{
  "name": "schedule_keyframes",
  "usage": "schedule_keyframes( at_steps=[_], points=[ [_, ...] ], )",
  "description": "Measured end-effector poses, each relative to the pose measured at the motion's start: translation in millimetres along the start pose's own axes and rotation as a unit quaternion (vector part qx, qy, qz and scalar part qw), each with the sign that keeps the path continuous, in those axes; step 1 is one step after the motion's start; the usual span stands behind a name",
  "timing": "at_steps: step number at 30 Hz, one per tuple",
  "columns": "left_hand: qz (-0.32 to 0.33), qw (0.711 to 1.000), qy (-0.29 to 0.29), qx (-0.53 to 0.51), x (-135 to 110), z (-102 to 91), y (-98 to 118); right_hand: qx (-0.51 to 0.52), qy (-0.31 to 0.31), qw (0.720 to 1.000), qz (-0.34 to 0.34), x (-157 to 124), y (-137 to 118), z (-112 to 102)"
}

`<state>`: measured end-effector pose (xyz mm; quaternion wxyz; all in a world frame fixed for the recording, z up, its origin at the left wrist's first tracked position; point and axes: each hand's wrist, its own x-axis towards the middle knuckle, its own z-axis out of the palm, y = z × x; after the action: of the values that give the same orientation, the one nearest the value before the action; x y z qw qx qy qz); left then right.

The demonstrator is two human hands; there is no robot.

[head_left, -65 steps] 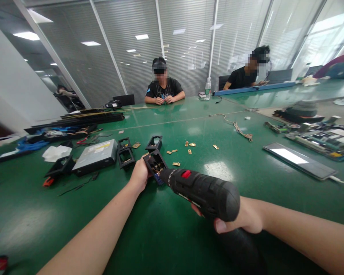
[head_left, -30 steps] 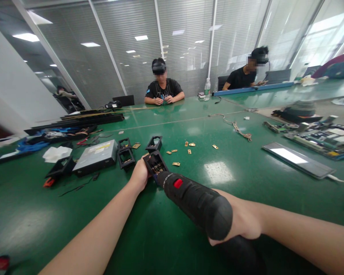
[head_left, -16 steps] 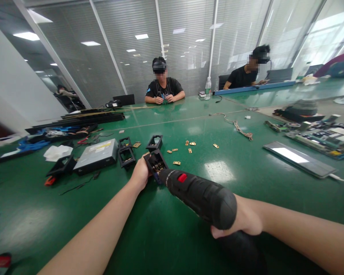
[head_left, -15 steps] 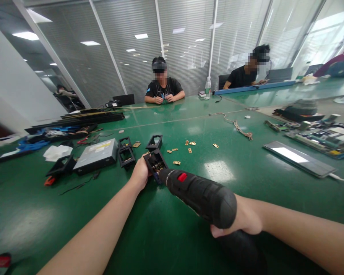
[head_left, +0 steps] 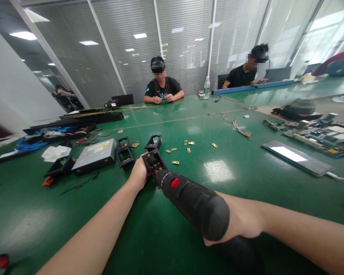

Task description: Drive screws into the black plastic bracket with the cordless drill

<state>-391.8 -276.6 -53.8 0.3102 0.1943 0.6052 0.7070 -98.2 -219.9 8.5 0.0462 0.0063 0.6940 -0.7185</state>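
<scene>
My left hand (head_left: 138,175) grips the side of a small black plastic housing (head_left: 154,161) with brass parts inside, holding it on the green table (head_left: 166,233). My right hand (head_left: 240,225) is wrapped round the grip of a black electric screwdriver (head_left: 193,202) with a red switch. The screwdriver's nose points into the housing; its tip is hidden. Several loose brass plates (head_left: 176,162) lie just beyond the housing.
More black housings (head_left: 125,156) and a grey optical drive (head_left: 95,155) lie to the left. A tablet (head_left: 296,158) and circuit boards (head_left: 323,137) sit at the right. Cables (head_left: 237,128) trail mid-table. Two people sit at the far edge, a bottle (head_left: 206,88) between them.
The screwdriver has shifted slightly left and lower against the housing, and my right wrist has turned with it. My left hand has kept its hold on the housing.
</scene>
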Motion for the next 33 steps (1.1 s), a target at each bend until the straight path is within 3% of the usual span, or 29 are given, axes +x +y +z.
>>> schedule_keyframes(
  at_steps=[8,13,22,33],
  points=[
    [-0.004,1.0,0.006,-0.001,2.4,-1.2,-1.6,-0.065,0.02,0.997,0.036,-2.8,-9.8,-2.9],
    [-0.006,1.0,-0.003,0.003,1.6,-1.5,-1.1,-0.028,0.004,0.998,0.06,-1.3,-14.8,-0.8],
    [-0.01,1.0,-0.009,0.001,2.1,-0.2,-0.3,-0.004,0.017,0.998,0.065,1.7,0.1,-5.7],
    [0.001,1.0,-0.009,0.01,1.3,-0.3,0.5,-0.063,-0.003,0.998,-0.021,1.1,4.4,-12.6]
  ],
)
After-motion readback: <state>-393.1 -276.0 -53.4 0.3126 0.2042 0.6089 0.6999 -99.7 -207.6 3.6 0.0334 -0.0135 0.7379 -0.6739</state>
